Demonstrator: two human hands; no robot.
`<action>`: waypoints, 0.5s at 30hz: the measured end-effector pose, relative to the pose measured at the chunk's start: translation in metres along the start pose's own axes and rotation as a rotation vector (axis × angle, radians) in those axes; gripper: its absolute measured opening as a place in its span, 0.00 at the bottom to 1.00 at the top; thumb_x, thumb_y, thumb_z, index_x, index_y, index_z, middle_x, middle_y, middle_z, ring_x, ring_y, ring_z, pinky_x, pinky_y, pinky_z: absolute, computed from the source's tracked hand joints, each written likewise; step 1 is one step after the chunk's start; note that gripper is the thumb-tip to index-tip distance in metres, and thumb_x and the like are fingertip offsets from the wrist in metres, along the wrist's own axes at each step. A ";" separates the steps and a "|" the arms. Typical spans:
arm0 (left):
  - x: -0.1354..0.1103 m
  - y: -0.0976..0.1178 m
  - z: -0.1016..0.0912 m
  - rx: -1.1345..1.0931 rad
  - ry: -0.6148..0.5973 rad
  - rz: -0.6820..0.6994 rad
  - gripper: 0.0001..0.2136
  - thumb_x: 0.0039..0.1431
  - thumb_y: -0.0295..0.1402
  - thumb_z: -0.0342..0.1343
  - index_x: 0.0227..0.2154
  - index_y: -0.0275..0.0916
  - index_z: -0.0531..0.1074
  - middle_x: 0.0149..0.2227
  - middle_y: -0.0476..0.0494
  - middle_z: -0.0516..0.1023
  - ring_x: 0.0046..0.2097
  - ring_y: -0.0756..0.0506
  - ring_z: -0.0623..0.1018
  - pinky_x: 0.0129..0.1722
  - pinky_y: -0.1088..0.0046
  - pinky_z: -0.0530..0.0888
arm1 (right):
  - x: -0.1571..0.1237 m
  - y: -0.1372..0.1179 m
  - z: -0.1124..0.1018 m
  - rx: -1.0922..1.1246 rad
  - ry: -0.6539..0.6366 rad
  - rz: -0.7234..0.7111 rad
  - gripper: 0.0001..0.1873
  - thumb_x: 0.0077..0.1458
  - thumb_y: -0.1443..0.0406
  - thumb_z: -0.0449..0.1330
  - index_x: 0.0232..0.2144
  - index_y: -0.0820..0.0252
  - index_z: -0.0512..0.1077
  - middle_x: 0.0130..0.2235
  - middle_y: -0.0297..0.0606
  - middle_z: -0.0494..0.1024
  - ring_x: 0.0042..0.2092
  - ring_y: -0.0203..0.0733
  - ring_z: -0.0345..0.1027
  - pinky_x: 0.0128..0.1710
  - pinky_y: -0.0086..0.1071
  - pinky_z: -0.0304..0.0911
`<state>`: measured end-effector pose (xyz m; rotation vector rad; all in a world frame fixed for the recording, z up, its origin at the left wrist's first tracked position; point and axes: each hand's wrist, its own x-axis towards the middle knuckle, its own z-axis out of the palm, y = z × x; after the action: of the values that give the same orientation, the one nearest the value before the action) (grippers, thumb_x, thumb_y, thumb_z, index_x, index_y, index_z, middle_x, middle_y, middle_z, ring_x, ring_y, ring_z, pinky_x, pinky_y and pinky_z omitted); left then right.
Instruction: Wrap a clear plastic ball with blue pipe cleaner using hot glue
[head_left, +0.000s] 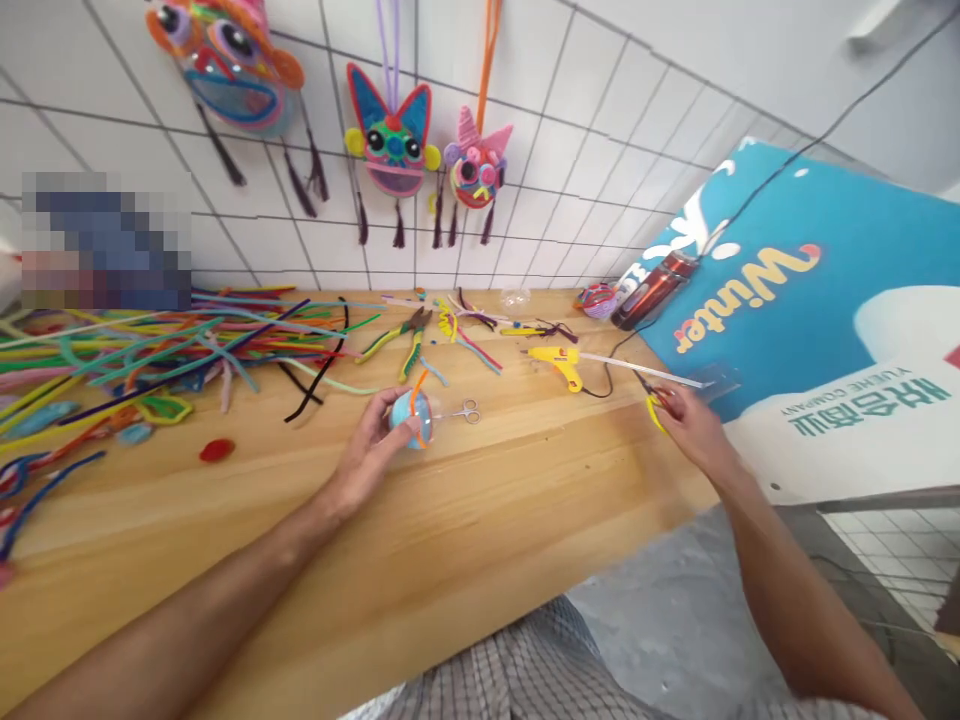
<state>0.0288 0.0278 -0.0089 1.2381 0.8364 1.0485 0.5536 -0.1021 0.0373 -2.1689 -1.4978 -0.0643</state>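
Note:
My left hand (371,445) is closed around a small light-blue ball (412,415) with an orange pipe cleaner (421,400) wrapped over it, held just above the wooden table (480,520). Small silver scissors (463,411) lie right beside the ball. My right hand (694,425) is at the table's right edge, its fingers pinched on a yellow-handled tool (655,405) with a thin pointed tip. A yellow glue gun (559,363) with a white glue stick lies between the two hands, further back.
A big heap of coloured pipe cleaners (150,345) covers the left of the table. Green-handled pliers (401,340) lie near the middle. Pipe-cleaner masks (394,135) hang on the tiled wall. A blue "Winter" board (810,290) leans at the right.

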 end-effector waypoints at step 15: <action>-0.005 0.003 0.002 0.566 0.014 0.617 0.23 0.68 0.35 0.62 0.62 0.43 0.63 0.60 0.35 0.73 0.62 0.38 0.75 0.63 0.53 0.75 | -0.080 -0.196 0.047 0.140 -0.237 -0.576 0.23 0.62 0.58 0.66 0.58 0.56 0.71 0.40 0.39 0.83 0.34 0.43 0.79 0.38 0.36 0.77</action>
<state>0.0289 0.0227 -0.0057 2.0563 0.8057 1.3519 0.3370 -0.0979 0.0441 -1.6207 -2.1517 0.1040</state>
